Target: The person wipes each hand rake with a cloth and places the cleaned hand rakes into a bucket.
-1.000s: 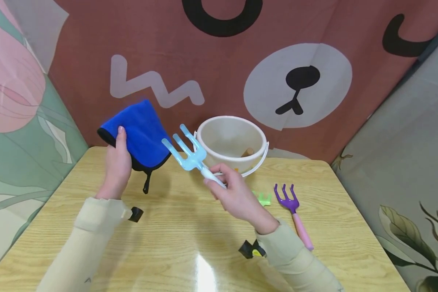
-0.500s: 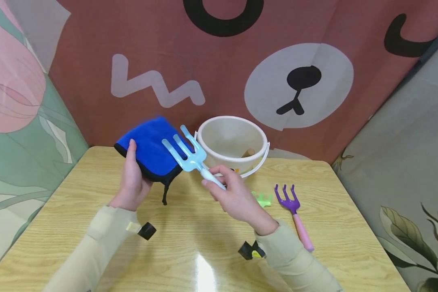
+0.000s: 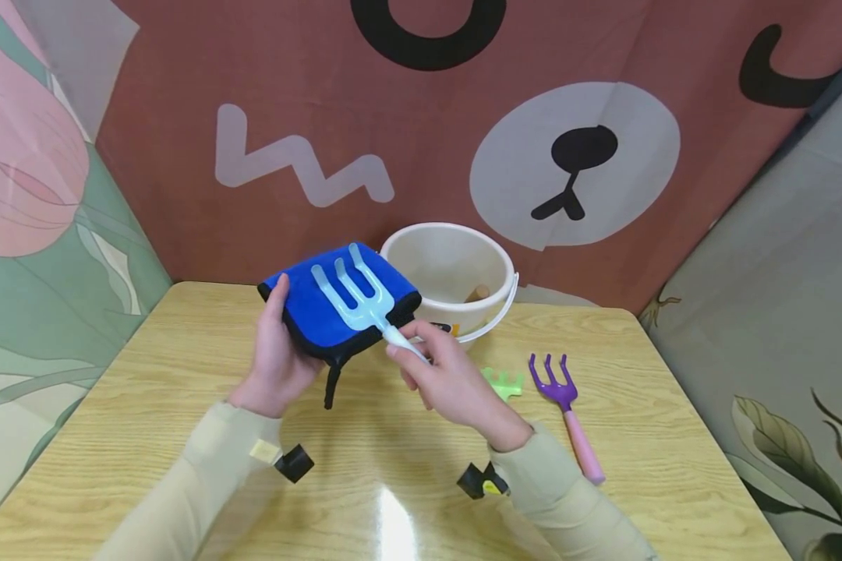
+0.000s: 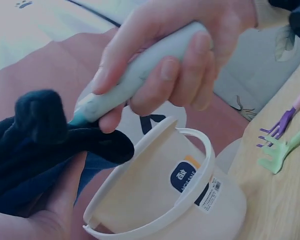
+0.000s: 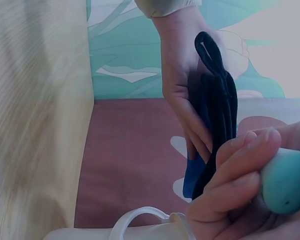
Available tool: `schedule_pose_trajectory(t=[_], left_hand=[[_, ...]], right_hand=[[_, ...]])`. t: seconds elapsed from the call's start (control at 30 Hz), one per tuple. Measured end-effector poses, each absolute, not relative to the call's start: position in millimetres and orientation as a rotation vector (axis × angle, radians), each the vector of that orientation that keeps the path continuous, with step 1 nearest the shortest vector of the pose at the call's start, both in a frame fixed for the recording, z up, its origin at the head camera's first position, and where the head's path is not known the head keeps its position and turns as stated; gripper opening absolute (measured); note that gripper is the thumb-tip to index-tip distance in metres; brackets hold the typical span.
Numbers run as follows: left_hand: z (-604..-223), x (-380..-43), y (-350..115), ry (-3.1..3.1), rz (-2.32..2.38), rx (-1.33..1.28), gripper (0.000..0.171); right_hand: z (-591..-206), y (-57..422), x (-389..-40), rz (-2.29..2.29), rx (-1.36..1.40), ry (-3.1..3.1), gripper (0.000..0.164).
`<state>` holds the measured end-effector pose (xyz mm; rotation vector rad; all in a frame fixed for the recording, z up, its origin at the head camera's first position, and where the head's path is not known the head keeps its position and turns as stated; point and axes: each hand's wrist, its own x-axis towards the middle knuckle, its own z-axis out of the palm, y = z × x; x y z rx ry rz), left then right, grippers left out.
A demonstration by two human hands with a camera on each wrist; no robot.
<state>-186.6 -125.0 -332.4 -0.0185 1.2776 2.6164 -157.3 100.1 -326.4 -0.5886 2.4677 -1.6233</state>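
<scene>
Here, the left hand [image 3: 277,370] pinches a blue cloth [image 3: 312,321], thumb on top, while the right hand [image 3: 449,382] has its fingers curled firmly round the handle of a light-blue fork [image 3: 369,309], tines over the cloth. Both are held above the table [image 3: 351,483], near the white bucket [image 3: 482,317] by its far edge; a purple fork [image 3: 567,403] lies towards the right edge.

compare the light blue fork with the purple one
The light blue fork has a pale handle, the purple fork a pink one. The right hand holds the light blue fork; the purple fork lies on the table. The light blue fork's prongs look broader than the purple fork's. Both have three prongs.
</scene>
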Motion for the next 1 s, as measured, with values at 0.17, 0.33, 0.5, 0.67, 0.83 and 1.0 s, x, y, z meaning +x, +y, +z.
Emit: schedule_pose_trajectory(t=[0.17,0.33,0.5,0.67,0.83,1.0], left_hand=[[-334.5,-182.2,-117.1,1.368,2.576,0.015,0.069],[-336.3,-178.7,-113.3,1.429,2.544,0.070,0.064],[-337.0,-175.0,-111.8,1.497,2.481,0.100,0.065],[-338.1,-172.1,-108.1,1.592,2.385,0.124,0.068],[-338.6,-169.3,-102.8,1.640,2.324,0.119,0.068],[-339.6,-166.8,-95.9,1.684,2.273,0.120,0.072]], right_hand=[[-326.1,101.3,-158.4,-1.623,-0.624,2.456,0.022],[-327.2,103.4,-159.1,-1.572,-0.658,2.475,0.028],[-327.6,105.8,-161.2,-1.544,-0.670,2.477,0.032],[-327.7,106.9,-165.3,-1.546,-0.676,2.509,0.033],[-328.5,107.6,-166.0,-1.534,-0.655,2.535,0.035],[-328.8,107.2,-165.3,-1.568,-0.650,2.547,0.032]])
